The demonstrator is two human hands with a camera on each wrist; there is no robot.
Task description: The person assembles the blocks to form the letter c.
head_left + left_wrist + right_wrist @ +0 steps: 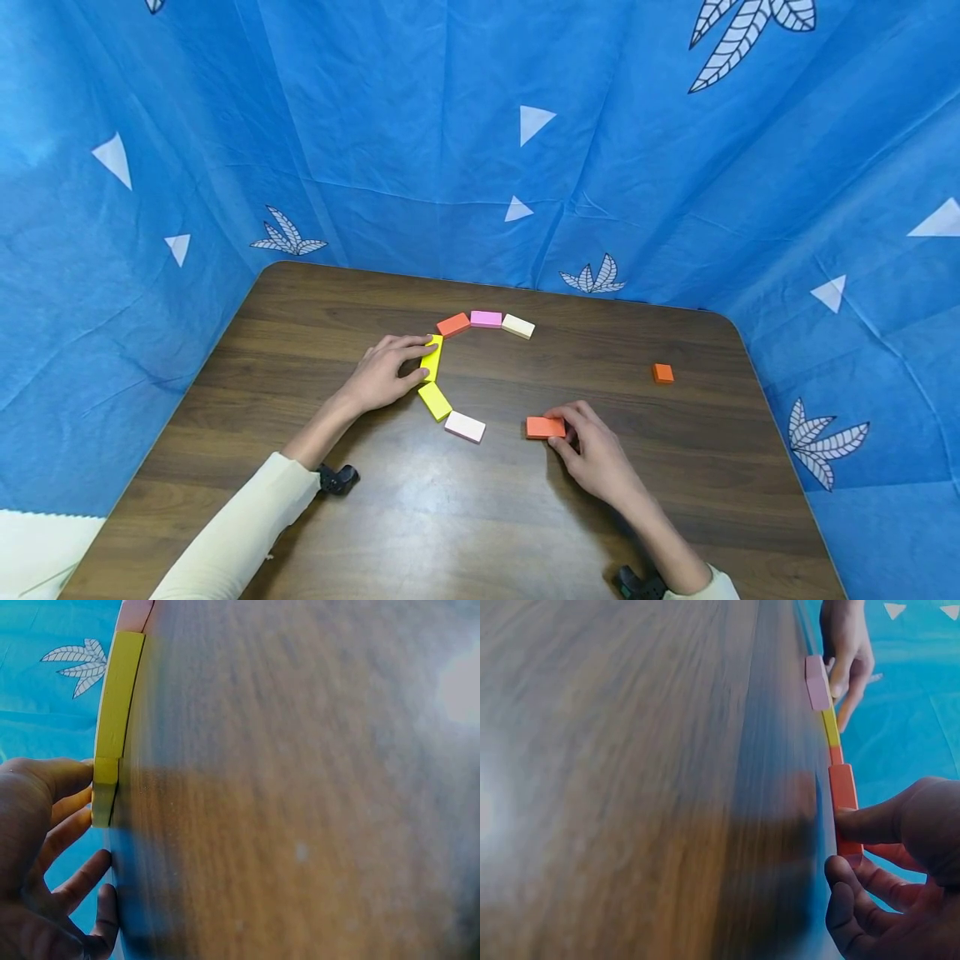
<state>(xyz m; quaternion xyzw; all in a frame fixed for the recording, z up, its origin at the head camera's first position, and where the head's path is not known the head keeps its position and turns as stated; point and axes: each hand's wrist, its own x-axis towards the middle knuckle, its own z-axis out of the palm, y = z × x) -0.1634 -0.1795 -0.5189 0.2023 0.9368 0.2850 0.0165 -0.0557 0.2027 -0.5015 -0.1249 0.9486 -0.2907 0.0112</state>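
My left hand (381, 375) pinches the upper yellow block (431, 358), its thumb near the close end and fingertips at the far end. Below that block lie a second yellow block (434, 402) and a pale pinkish-white block (465, 427). Up from it, a red-orange block (453, 325), a pink block (486, 319) and a cream block (518, 326) continue the curve, open to the right. On the right, my right hand (596, 457) holds another red-orange block (544, 427) by its right end, between thumb and fingers. A gap separates this block from the pinkish-white one.
A small orange block (662, 373) lies alone toward the right of the brown wooden table (450, 517). Blue curtains (420, 150) with white leaf and triangle prints stand behind the table and at its sides.
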